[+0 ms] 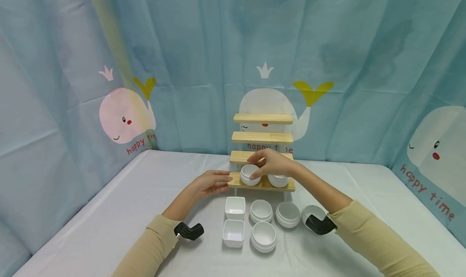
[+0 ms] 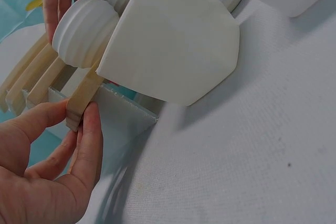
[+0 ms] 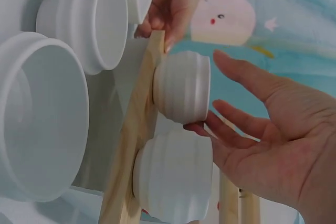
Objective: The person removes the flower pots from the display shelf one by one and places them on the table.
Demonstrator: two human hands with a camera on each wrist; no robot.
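Observation:
A small wooden step rack with pale boards stands on the white table. My left hand pinches the left end of its lowest board between thumb and fingers. On that board sit two round white ribbed bowls, a left bowl and a right bowl. My right hand reaches in over the left bowl. In the right wrist view its fingers are spread, one fingertip apart from the rim and others right at the bowl's side. The bowl's base rests on the board.
Before the rack stand two square white cups, a rear one and a front one. Several round white bowls stand to their right, one partly behind my right wrist's black camera. A blue whale-print curtain hangs behind.

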